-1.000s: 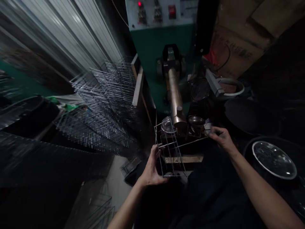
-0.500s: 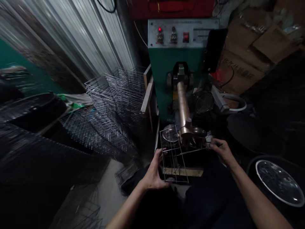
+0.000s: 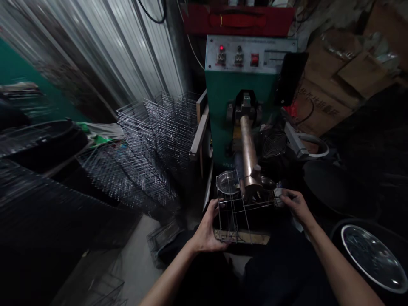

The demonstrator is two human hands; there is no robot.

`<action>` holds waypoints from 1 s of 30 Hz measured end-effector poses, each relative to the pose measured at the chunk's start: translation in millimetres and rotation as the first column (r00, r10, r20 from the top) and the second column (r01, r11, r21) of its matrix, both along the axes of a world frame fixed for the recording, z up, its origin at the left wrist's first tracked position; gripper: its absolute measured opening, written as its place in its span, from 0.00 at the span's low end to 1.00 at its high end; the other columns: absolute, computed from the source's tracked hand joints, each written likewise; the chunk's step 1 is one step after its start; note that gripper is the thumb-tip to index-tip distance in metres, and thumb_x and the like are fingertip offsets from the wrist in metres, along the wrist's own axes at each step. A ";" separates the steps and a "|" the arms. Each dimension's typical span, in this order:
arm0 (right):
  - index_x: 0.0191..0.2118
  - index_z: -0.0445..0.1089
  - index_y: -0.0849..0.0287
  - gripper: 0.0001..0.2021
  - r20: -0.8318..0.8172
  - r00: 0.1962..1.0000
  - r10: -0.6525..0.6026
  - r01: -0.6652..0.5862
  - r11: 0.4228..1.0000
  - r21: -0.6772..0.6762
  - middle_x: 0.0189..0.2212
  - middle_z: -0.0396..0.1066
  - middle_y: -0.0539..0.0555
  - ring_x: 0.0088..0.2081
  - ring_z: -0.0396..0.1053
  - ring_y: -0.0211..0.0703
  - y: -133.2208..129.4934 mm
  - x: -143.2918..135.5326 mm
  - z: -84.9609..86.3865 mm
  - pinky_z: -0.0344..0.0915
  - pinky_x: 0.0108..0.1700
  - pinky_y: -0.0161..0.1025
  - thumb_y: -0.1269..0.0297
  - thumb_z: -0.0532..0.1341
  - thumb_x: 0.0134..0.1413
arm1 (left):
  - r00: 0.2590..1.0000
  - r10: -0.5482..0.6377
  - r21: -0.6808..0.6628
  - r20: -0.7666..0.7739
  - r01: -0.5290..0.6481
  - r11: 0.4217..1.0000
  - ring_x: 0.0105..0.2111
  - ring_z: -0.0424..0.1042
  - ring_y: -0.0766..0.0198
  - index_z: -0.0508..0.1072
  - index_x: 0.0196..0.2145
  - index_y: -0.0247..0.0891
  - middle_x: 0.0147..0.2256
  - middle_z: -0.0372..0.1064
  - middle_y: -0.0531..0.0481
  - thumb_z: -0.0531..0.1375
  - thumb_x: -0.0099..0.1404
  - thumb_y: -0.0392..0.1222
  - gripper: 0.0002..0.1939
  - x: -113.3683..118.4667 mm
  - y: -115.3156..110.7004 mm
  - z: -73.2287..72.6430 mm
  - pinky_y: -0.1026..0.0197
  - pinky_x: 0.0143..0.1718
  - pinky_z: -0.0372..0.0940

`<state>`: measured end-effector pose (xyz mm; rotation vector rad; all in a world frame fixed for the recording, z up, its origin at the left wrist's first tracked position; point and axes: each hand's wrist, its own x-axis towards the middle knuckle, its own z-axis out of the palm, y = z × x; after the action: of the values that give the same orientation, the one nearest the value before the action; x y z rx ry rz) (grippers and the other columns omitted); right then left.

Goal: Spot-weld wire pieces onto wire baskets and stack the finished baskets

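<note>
A rectangular wire frame [image 3: 234, 212] is in front of the copper-coloured arm of a green machine. My left hand [image 3: 208, 231] grips its left side, thumb below and fingers above. Thin wire pieces [image 3: 258, 205] run from the frame to the right, under the end of the machine arm [image 3: 250, 153]. My right hand [image 3: 295, 204] pinches the far right end of these wires. A shiny round dish [image 3: 228, 182] sits behind the frame. The contact between wires and the arm's tip is too dark to tell.
Stacked wire racks [image 3: 156, 131] stand on the left. The green machine [image 3: 219, 102] has a control panel with a lit red lamp. Cardboard boxes [image 3: 328, 97] are at the back right, a round glass lid [image 3: 374, 253] at the lower right.
The view has shifted, so the machine sits slightly lower and further right. Both hands keep their holds, and the wires at the right now show as two spread lines.
</note>
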<state>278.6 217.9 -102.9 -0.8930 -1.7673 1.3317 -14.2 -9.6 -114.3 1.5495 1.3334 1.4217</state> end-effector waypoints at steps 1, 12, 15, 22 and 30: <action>0.20 0.58 0.57 0.28 -0.003 1.000 0.004 -0.004 1.000 -0.005 0.21 0.53 0.47 0.26 0.51 0.38 1.4 0.4 -0.6 0.50 0.29 0.36 0.44 0.70 0.53 | 1.000 -0.001 -0.001 0.003 0.001 1.000 0.63 0.61 0.42 0.48 0.69 0.45 0.63 0.51 0.40 0.73 0.47 0.42 0.58 -0.3 1.1 -0.4 0.32 0.68 0.55; 0.21 0.60 0.58 0.27 -0.045 0.999 -0.001 -0.003 0.997 -0.081 0.20 0.54 0.46 0.23 0.52 0.35 13.4 -2.1 -6.9 0.50 0.25 0.34 0.45 0.73 0.50 | 0.999 -0.010 0.019 0.039 0.009 1.000 0.62 0.61 0.45 0.50 0.68 0.46 0.61 0.53 0.43 0.72 0.44 0.36 0.58 -2.8 14.3 -6.2 0.33 0.69 0.55; 0.20 0.60 0.58 0.27 -0.043 0.999 0.000 -0.004 0.996 -0.087 0.19 0.54 0.46 0.22 0.51 0.35 13.4 -2.8 -3.7 0.50 0.24 0.33 0.44 0.73 0.49 | 0.999 -0.016 0.008 0.045 0.015 1.000 0.63 0.61 0.43 0.50 0.68 0.45 0.62 0.52 0.42 0.72 0.45 0.37 0.57 -3.1 16.5 -6.3 0.33 0.69 0.54; 0.20 0.62 0.58 0.27 -0.051 0.998 -0.025 0.020 0.995 -0.094 0.19 0.54 0.46 0.22 0.52 0.35 14.9 -3.3 -3.2 0.51 0.23 0.33 0.43 0.74 0.47 | 0.998 -0.011 0.003 0.059 0.011 1.000 0.65 0.59 0.42 0.49 0.69 0.45 0.64 0.50 0.41 0.73 0.46 0.40 0.58 -2.7 18.5 -10.5 0.32 0.70 0.53; 0.20 0.59 0.58 0.29 -0.040 0.998 -0.039 0.037 0.997 -0.062 0.19 0.52 0.45 0.23 0.50 0.34 20.1 -3.8 -5.9 0.49 0.25 0.33 0.44 0.74 0.48 | 0.998 -0.007 0.030 0.058 0.005 1.000 0.63 0.61 0.43 0.50 0.68 0.43 0.62 0.53 0.41 0.72 0.46 0.39 0.56 -4.4 25.9 -4.3 0.33 0.69 0.55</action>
<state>274.8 238.0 -108.8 -0.9216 -1.6782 1.3760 -18.7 16.2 -118.6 1.5178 1.2776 1.4777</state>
